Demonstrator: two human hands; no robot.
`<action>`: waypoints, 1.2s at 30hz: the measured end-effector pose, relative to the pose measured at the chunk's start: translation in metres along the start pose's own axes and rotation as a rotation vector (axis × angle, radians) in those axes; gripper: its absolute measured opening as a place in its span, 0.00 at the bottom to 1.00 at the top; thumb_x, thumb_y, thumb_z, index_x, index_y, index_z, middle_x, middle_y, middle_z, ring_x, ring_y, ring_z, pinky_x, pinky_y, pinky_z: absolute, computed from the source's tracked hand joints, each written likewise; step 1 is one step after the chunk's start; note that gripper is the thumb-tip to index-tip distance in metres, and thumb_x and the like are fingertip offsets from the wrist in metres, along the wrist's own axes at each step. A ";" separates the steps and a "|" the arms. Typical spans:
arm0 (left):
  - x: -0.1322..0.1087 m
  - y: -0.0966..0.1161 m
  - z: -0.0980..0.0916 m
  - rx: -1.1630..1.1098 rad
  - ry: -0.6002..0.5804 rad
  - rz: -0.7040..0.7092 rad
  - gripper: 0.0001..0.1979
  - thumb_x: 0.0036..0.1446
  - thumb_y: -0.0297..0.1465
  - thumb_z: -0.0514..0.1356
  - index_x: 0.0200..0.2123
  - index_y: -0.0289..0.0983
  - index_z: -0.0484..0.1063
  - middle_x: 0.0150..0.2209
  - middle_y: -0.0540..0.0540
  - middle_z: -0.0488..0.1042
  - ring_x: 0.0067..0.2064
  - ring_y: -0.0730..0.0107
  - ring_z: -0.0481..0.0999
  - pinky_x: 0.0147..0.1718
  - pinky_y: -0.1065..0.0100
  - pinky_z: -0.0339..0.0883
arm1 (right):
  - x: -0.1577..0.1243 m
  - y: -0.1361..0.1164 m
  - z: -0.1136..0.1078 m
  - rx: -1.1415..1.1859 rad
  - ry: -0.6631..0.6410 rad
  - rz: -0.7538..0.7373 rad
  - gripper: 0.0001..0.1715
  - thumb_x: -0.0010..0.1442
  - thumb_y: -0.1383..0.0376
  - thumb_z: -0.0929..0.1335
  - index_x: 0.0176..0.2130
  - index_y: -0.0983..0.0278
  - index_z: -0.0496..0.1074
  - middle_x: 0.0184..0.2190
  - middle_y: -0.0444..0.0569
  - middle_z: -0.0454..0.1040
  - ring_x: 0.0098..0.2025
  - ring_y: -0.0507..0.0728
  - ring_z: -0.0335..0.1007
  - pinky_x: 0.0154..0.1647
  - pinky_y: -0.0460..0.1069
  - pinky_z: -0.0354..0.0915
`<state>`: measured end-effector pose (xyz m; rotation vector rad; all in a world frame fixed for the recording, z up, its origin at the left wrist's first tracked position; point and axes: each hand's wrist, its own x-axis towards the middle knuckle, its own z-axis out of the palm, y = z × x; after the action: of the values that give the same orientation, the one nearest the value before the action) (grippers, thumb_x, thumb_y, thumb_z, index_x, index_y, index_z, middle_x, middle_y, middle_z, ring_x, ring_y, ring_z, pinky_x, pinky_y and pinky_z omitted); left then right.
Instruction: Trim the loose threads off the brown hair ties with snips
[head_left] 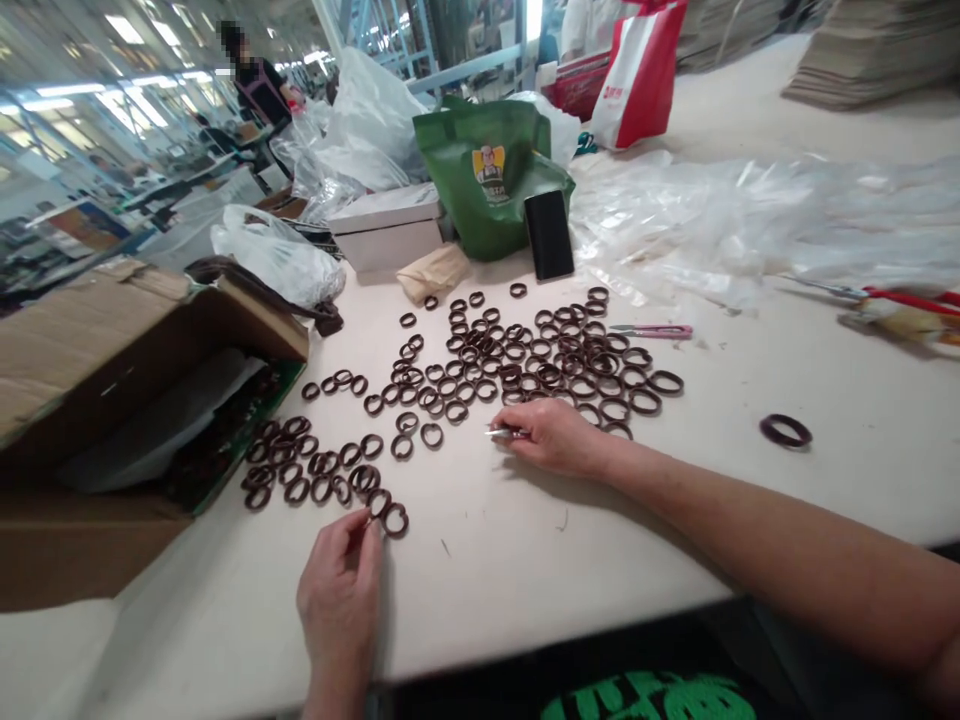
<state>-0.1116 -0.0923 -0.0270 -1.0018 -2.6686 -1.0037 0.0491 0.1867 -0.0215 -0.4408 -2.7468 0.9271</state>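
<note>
My left hand [341,570] is at the lower left of the dark brown rings. Its thumb and index finger close on the near edge of one ring [380,491], which touches or overlaps its neighbours. My right hand [559,437] rests on the table, fingers curled around a small tool with a thin silver tip [497,433] pointing left. Most of that tool is hidden in the fist, so its kind is unclear. A large spread of brown rings [487,365] lies just beyond the right hand, and a smaller cluster [289,455] sits beyond the left.
An open cardboard box [90,545] stands on the left. Behind the rings are a green bag [480,130], a black phone-like slab [550,235] and a white box [390,235]. Pink-handled snips [652,331], a lone ring [785,443] and plastic sheets [750,220] lie right.
</note>
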 end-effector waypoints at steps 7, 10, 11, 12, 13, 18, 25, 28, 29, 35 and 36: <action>0.002 0.003 -0.001 0.004 -0.054 0.226 0.07 0.58 0.37 0.61 0.37 0.43 0.77 0.37 0.46 0.78 0.39 0.61 0.76 0.44 0.64 0.65 | 0.009 0.010 -0.014 -0.076 0.093 0.161 0.09 0.62 0.63 0.66 0.37 0.64 0.76 0.31 0.48 0.77 0.32 0.54 0.70 0.33 0.45 0.55; 0.024 0.004 0.001 0.028 -0.019 0.300 0.07 0.58 0.36 0.61 0.37 0.43 0.78 0.37 0.46 0.78 0.40 0.60 0.75 0.44 0.63 0.64 | 0.010 0.009 -0.015 -0.096 0.082 0.171 0.10 0.62 0.63 0.66 0.36 0.64 0.76 0.31 0.48 0.77 0.32 0.54 0.69 0.33 0.46 0.54; 0.035 0.004 0.003 0.035 -0.010 0.329 0.07 0.58 0.37 0.61 0.37 0.43 0.79 0.37 0.45 0.78 0.40 0.60 0.75 0.44 0.63 0.64 | 0.010 0.008 -0.015 -0.104 0.079 0.170 0.10 0.62 0.63 0.66 0.36 0.64 0.76 0.31 0.48 0.77 0.32 0.54 0.69 0.33 0.46 0.54; 0.046 0.006 0.006 0.040 -0.012 0.359 0.08 0.58 0.37 0.61 0.37 0.43 0.79 0.37 0.45 0.78 0.40 0.60 0.75 0.43 0.63 0.64 | 0.010 0.008 -0.014 -0.112 0.079 0.170 0.10 0.62 0.63 0.66 0.36 0.64 0.76 0.31 0.48 0.77 0.32 0.54 0.69 0.32 0.46 0.53; 0.056 0.008 0.010 0.044 -0.024 0.384 0.09 0.58 0.38 0.61 0.36 0.43 0.80 0.37 0.45 0.78 0.39 0.60 0.75 0.43 0.62 0.64 | 0.010 0.008 -0.014 -0.121 0.079 0.170 0.10 0.62 0.63 0.66 0.35 0.64 0.76 0.30 0.48 0.77 0.32 0.54 0.68 0.32 0.46 0.53; 0.089 0.023 0.032 0.159 -0.206 0.365 0.11 0.58 0.37 0.59 0.34 0.42 0.81 0.37 0.45 0.78 0.39 0.58 0.72 0.42 0.60 0.65 | 0.008 0.010 -0.012 -0.116 0.107 0.158 0.08 0.61 0.63 0.67 0.32 0.63 0.74 0.28 0.46 0.76 0.28 0.52 0.65 0.29 0.46 0.49; 0.077 0.021 0.035 -0.065 -0.167 0.259 0.09 0.56 0.38 0.62 0.32 0.41 0.80 0.38 0.45 0.78 0.41 0.61 0.74 0.45 0.60 0.66 | 0.009 0.012 -0.010 -0.079 0.142 0.150 0.09 0.60 0.64 0.67 0.30 0.63 0.73 0.26 0.45 0.75 0.27 0.52 0.63 0.28 0.46 0.47; 0.067 0.027 0.037 -0.407 -0.119 -0.010 0.10 0.53 0.40 0.66 0.34 0.40 0.79 0.41 0.46 0.78 0.44 0.64 0.75 0.47 0.63 0.67 | 0.008 0.011 -0.008 -0.033 0.173 0.123 0.07 0.60 0.65 0.67 0.31 0.64 0.74 0.27 0.46 0.76 0.27 0.52 0.64 0.29 0.46 0.49; 0.065 0.032 0.038 -0.560 -0.114 -0.145 0.12 0.50 0.41 0.68 0.34 0.40 0.79 0.40 0.46 0.78 0.44 0.66 0.76 0.46 0.65 0.68 | 0.008 0.011 -0.008 -0.004 0.184 0.107 0.07 0.60 0.65 0.67 0.32 0.64 0.75 0.28 0.46 0.76 0.28 0.52 0.64 0.29 0.46 0.50; 0.063 0.075 0.053 -1.250 -0.157 -0.642 0.22 0.30 0.41 0.77 0.27 0.37 0.77 0.32 0.49 0.79 0.36 0.75 0.77 0.37 0.76 0.72 | 0.006 0.006 -0.002 0.143 0.213 0.065 0.11 0.63 0.62 0.67 0.33 0.65 0.76 0.26 0.46 0.76 0.26 0.51 0.64 0.29 0.45 0.53; 0.062 0.080 0.055 -1.276 -0.172 -0.657 0.22 0.30 0.40 0.78 0.28 0.37 0.77 0.32 0.49 0.79 0.35 0.76 0.77 0.36 0.77 0.72 | 0.006 0.005 -0.002 0.153 0.210 0.067 0.11 0.63 0.62 0.67 0.33 0.65 0.76 0.26 0.46 0.76 0.26 0.50 0.64 0.29 0.45 0.53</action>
<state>-0.1039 0.0207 -0.0057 -0.1767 -2.2840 -3.0169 0.0451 0.1936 -0.0229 -0.5700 -2.4664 1.0347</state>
